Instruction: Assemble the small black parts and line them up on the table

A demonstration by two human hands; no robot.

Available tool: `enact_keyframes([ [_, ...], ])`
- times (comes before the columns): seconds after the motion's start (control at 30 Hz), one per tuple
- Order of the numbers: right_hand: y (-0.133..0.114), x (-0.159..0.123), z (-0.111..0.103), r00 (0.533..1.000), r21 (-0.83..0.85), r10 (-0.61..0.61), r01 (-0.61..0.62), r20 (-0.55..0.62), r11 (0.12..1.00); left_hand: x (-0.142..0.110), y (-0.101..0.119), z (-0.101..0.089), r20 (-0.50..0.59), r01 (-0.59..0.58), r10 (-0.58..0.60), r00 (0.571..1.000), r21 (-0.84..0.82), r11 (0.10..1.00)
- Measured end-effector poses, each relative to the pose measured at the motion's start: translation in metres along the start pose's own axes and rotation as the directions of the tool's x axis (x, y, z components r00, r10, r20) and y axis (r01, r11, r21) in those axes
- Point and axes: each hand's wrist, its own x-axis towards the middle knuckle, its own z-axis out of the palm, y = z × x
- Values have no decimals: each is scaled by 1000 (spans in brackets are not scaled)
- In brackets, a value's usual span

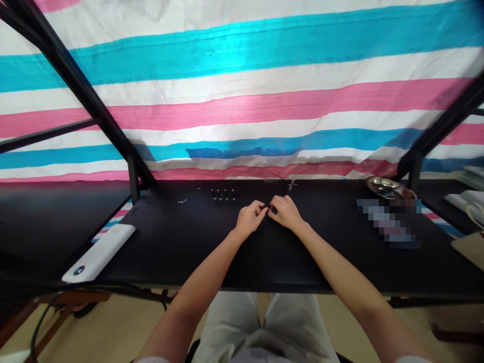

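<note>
Black piece, tiny, near the frame's centre

Left hand and right hand both pinch it, its details too small to tell. Four small cylinders stand upright, just left of centre, on the black table.

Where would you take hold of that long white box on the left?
Around the middle of the long white box, from above with the left hand, thumb and fingers on opposite long sides. It lies flat and is much longer than wide, so the narrow width likely suits a grasp.
</note>
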Motion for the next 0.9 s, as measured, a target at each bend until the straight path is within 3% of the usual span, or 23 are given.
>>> enact_keyframes([
  [0.63, -7, 0, 0, 998, 113, 65, -65, 1, 991, 2, 3, 0, 32, 62, -59, 998, -69, 996],
  [0.9, -15, 1, 3, 989, 223, 150, -143, -15, 964, 7, 1, 1, 48, 234, -230, 972, -256, 938],
])
